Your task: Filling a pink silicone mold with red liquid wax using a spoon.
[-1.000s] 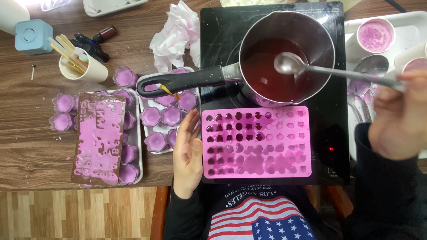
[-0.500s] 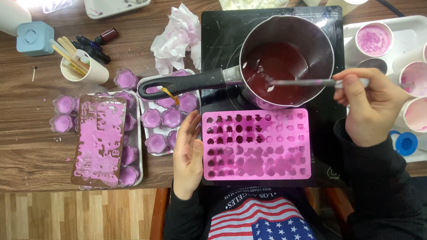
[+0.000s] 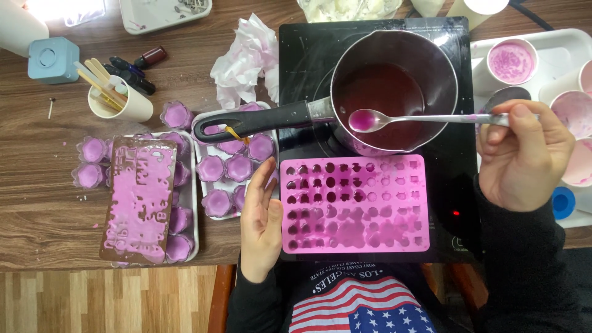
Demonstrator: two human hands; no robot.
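Head view: right hand [image 3: 524,160] grips spoon [image 3: 394,118]; left hand [image 3: 262,219] flat, steadying mold [image 3: 354,203].

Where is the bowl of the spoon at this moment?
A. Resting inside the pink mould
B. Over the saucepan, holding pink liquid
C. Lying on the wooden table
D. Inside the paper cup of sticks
B: the right hand holds the spoon level, its bowl filled with pink liquid above the dark liquid in the saucepan; the pink mould lies below it, steadied by the left hand.
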